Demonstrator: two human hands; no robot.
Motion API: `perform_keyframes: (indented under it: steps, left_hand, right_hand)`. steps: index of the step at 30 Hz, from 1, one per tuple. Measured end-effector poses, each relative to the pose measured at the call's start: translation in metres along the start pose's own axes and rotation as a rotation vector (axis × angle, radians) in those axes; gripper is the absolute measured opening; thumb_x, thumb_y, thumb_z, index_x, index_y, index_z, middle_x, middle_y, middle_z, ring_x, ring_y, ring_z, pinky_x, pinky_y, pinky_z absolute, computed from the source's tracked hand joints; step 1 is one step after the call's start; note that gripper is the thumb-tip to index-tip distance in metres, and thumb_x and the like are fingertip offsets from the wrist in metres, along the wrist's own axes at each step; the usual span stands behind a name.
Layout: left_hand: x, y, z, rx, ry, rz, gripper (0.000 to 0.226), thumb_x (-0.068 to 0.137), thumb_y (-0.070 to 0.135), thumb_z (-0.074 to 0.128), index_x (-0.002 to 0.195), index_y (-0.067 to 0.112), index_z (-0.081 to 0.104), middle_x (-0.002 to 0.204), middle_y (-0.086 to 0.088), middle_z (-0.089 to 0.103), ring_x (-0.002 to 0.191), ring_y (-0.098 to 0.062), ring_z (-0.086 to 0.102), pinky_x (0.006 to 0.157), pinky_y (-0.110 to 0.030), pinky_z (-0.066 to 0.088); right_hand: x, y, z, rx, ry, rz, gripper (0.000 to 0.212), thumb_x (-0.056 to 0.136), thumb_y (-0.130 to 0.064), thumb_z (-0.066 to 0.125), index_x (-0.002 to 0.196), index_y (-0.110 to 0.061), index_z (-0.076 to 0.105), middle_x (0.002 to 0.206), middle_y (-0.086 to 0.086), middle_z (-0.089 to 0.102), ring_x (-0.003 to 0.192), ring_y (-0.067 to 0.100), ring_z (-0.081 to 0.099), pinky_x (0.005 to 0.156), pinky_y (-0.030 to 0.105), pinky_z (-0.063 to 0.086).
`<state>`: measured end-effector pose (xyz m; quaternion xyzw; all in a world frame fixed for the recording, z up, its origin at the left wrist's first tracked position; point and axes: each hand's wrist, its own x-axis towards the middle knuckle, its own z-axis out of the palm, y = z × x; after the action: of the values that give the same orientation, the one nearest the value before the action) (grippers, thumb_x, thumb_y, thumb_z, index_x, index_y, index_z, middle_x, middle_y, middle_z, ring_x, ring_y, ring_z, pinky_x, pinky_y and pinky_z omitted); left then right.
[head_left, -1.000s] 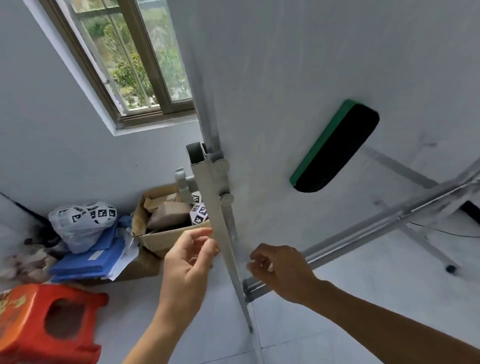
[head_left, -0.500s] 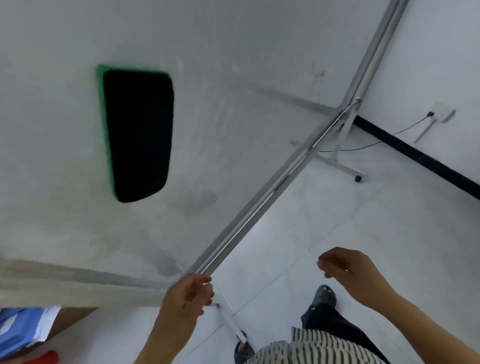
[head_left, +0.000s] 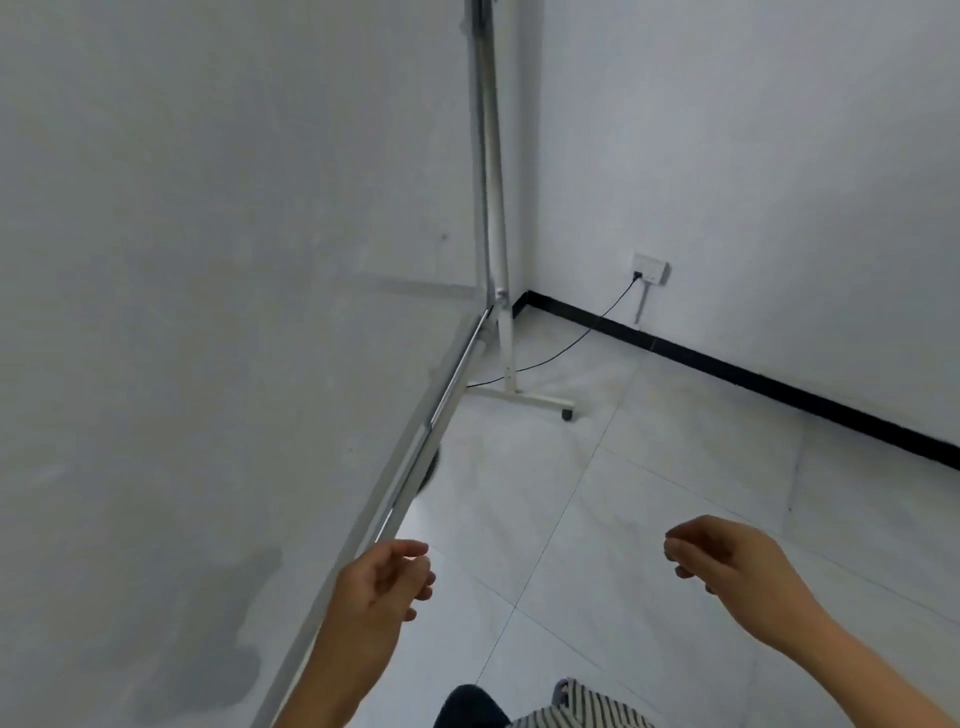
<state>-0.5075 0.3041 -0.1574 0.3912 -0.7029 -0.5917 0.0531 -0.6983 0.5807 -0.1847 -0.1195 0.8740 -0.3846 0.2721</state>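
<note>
Head view, items listed left to right, each placed against the aluminium tray rail (head_left: 431, 431) on the lower edge of the board. Item one: large white smudged whiteboard (head_left: 182, 312), filling everything left of the rail, grey wipe marks low down. The green-backed black eraser that clung to it a second ago is out of view now, the view having swung along the board to its other end. Item two: left hand (head_left: 379, 587), just beside the rail's near end, fingers loosely curled, thumb forward, nothing in it. Whether it touches the rail cannot be told. Half a second ago it sat against that rail. Item three: white metal upright post (head_left: 491, 182), rising from the rail's far end. Item four: white stand foot with black caster (head_left: 535, 400), just right of the rail's far end on the pale tiled floor (head_left: 675, 467). Item five: thin black cable (head_left: 571, 343), running from behind the foot to a white wall socket (head_left: 651, 268), beyond the rail. Item six: striped cloth (head_left: 587, 706), low, right of the rail. Item seven: right hand (head_left: 727, 566), well right of the rail, fingers slack and curled, empty. Item eight: black skirting strip (head_left: 753, 379), far right. Judgement: both hands have let go of the frame, so handling of the board looks paused or finished.
</note>
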Motion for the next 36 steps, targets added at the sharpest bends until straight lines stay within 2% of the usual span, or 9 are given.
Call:
perform_keyframes:
  steps: [6,16,20,22,24,27,29,31,36]
  left_hand:
    - [0.098,0.051,0.045,0.024,-0.071,0.048,0.012,0.09,0.011,0.06,0.092,0.017,0.069,0.076,-0.005,0.075,0.075,-0.022,0.071,0.064,-0.032,0.053]
    - [0.259,0.149,0.106,-0.035,-0.1,0.069,0.011,0.089,0.006,0.061,0.089,0.013,0.069,0.072,-0.01,0.074,0.068,-0.02,0.068,0.061,-0.032,0.05]
    - [0.312,0.199,0.13,-0.012,-0.092,0.087,0.006,0.085,0.016,0.066,0.09,0.014,0.069,0.075,-0.01,0.074,0.069,-0.018,0.069,0.063,-0.032,0.051]
    - [0.337,0.223,0.145,-0.013,-0.063,0.093,0.021,0.075,0.028,0.064,0.091,0.014,0.069,0.077,-0.011,0.074,0.072,-0.02,0.07,0.063,-0.032,0.052]
    - [0.364,0.244,0.164,-0.023,-0.009,0.098,0.026,0.072,0.03,0.061,0.091,0.014,0.069,0.078,-0.01,0.074,0.074,-0.021,0.07,0.065,-0.033,0.053]
    - [0.405,0.276,0.198,-0.054,0.08,0.122,0.015,0.081,0.023,0.065,0.092,0.013,0.068,0.077,-0.007,0.075,0.073,-0.019,0.07,0.069,-0.036,0.054]
    - [0.427,0.301,0.216,-0.089,0.149,0.133,0.007,0.089,0.011,0.061,0.091,0.012,0.068,0.074,-0.008,0.074,0.072,-0.017,0.069,0.065,-0.028,0.056]
    - [0.443,0.332,0.226,-0.124,0.22,0.145,0.011,0.091,0.009,0.058,0.091,0.014,0.068,0.076,-0.009,0.074,0.073,-0.016,0.069,0.059,-0.02,0.056]
    - [0.472,0.383,0.22,-0.08,0.454,0.209,0.01,0.091,0.016,0.058,0.094,0.02,0.067,0.082,-0.005,0.074,0.078,-0.012,0.07,0.069,-0.027,0.054]
  right_hand:
    - [0.065,0.002,-0.041,0.089,0.084,0.069,0.007,0.088,-0.022,0.064,0.085,-0.024,0.07,0.078,-0.006,0.076,0.068,0.002,0.07,0.063,0.023,0.047]
    - [0.214,-0.034,-0.115,0.126,0.134,0.091,0.005,0.086,-0.021,0.067,0.083,-0.023,0.071,0.074,-0.007,0.076,0.067,0.004,0.071,0.063,0.024,0.047]
    - [0.277,-0.038,-0.144,0.133,0.102,0.107,0.005,0.086,-0.019,0.068,0.084,-0.022,0.071,0.074,-0.005,0.076,0.067,0.006,0.071,0.062,0.023,0.047]
    - [0.315,-0.036,-0.16,0.127,0.056,0.119,0.004,0.086,-0.019,0.068,0.085,-0.022,0.071,0.075,-0.005,0.077,0.067,0.006,0.071,0.061,0.022,0.048]
    - [0.358,-0.035,-0.179,0.096,0.005,0.108,0.003,0.085,-0.019,0.068,0.086,-0.021,0.071,0.075,-0.004,0.077,0.067,0.005,0.071,0.061,0.02,0.048]
    - [0.432,-0.037,-0.216,0.033,-0.059,0.069,0.002,0.085,-0.022,0.069,0.086,-0.021,0.071,0.074,-0.004,0.077,0.066,0.005,0.071,0.062,0.021,0.049]
    - [0.481,-0.046,-0.241,-0.039,-0.124,0.025,0.003,0.084,-0.028,0.069,0.086,-0.026,0.07,0.074,-0.005,0.076,0.069,0.005,0.071,0.068,0.027,0.054]
    - [0.526,-0.067,-0.261,-0.129,-0.187,-0.05,0.001,0.083,-0.031,0.069,0.083,-0.03,0.069,0.072,-0.007,0.075,0.069,0.006,0.07,0.075,0.033,0.057]
    - [0.627,-0.161,-0.272,-0.3,-0.332,-0.331,0.003,0.085,-0.034,0.067,0.084,-0.031,0.067,0.071,-0.006,0.072,0.071,0.009,0.067,0.073,0.03,0.057]
